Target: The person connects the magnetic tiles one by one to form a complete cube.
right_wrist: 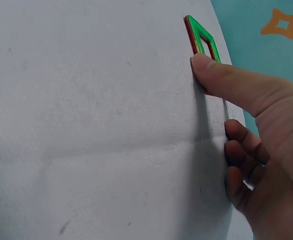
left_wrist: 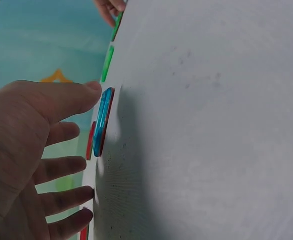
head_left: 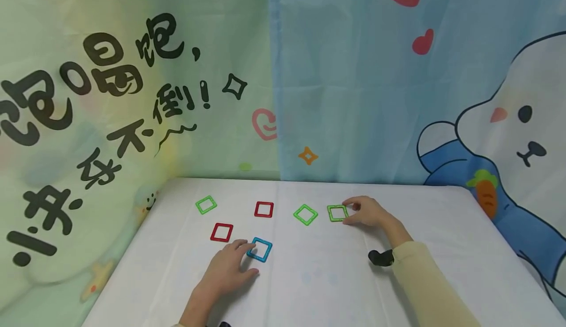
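On the white table, my left hand [head_left: 227, 268] spreads its fingers beside a blue square frame [head_left: 268, 252]. Its index fingertip overlaps the frame's left corner in the head view. In the left wrist view a red edge shows under the blue frame [left_wrist: 103, 120], and the thumb is close by its upper end. Farther right, my right hand [head_left: 369, 212] pinches the right side of a green square frame [head_left: 329, 213] between thumb and index finger. Red shows beneath this green frame [right_wrist: 201, 28] in the right wrist view; the other fingers curl below the thumb.
Another green frame [head_left: 299, 209] lies turned like a diamond just left of the pinched one. Two red frames, one farther back [head_left: 264, 203] and one nearer the left hand [head_left: 224, 224], lie flat. A third green frame [head_left: 203, 199] is at back left. Printed cloth [head_left: 345, 96] hangs behind the table.
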Demonstrator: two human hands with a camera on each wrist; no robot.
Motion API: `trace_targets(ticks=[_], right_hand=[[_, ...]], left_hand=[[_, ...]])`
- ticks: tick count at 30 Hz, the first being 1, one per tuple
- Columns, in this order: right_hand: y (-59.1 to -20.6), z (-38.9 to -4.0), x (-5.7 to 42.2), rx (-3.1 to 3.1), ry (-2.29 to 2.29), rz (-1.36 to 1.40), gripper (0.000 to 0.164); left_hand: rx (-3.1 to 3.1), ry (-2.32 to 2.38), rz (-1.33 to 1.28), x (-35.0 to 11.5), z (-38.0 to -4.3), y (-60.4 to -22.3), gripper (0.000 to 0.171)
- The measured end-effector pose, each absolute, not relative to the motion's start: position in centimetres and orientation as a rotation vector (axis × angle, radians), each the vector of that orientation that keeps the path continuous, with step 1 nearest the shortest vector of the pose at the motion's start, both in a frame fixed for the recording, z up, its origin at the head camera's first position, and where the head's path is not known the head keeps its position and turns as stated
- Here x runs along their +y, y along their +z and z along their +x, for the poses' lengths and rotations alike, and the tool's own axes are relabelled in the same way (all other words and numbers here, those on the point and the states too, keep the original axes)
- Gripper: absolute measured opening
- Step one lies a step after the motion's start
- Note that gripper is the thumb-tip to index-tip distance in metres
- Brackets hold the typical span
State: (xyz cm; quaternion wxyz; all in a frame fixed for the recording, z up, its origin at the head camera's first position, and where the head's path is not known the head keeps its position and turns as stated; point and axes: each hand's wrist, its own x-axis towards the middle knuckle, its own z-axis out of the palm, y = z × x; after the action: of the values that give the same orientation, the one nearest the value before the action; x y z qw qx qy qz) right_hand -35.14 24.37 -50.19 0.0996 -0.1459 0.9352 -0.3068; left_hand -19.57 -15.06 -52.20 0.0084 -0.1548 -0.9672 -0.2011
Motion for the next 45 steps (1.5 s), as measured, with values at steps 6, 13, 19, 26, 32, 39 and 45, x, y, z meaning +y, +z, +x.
trace_targets(ticks=[6,13,19,26,32,39,45], right_hand=[[-50.8,-34.7,25.0,2.798,-0.972,-0.442,0.059],[-51.0,-33.2,24.6,2.81,-1.08,-0.403,0.06],[-51.4,-30.2,24.2,2.805,-1.128,-0.399,0.058],[-50.9,-26.3,22.8,2.804,-1.168,-0.325,0.057],[-50.6,-24.2,21.6,2.791,-1.199,-0.325,0.055],[-50.6,-22.8,20.9,2.822,-1.192,-0.316,0.054],[-50.8,-21.7,20.9,2.8,-1.195,-0.29,0.054]], left_hand=[[-3.032,-0.647,-0.479,-15.1,-19.3,-52.1,0.054],[-3.05,-0.669,-0.429,-15.2,-19.4,-51.9,0.057],[-3.024,-0.646,-0.467,-15.0,-19.4,-52.3,0.06],[-3.041,-0.623,-0.46,-14.8,-19.5,-52.5,0.065],[-3.071,-0.569,-0.424,-14.6,-19.5,-52.2,0.07],[-3.078,-0.538,-0.412,-14.3,-19.6,-52.1,0.072],[-3.083,-0.539,-0.387,-13.8,-19.4,-52.1,0.072]])
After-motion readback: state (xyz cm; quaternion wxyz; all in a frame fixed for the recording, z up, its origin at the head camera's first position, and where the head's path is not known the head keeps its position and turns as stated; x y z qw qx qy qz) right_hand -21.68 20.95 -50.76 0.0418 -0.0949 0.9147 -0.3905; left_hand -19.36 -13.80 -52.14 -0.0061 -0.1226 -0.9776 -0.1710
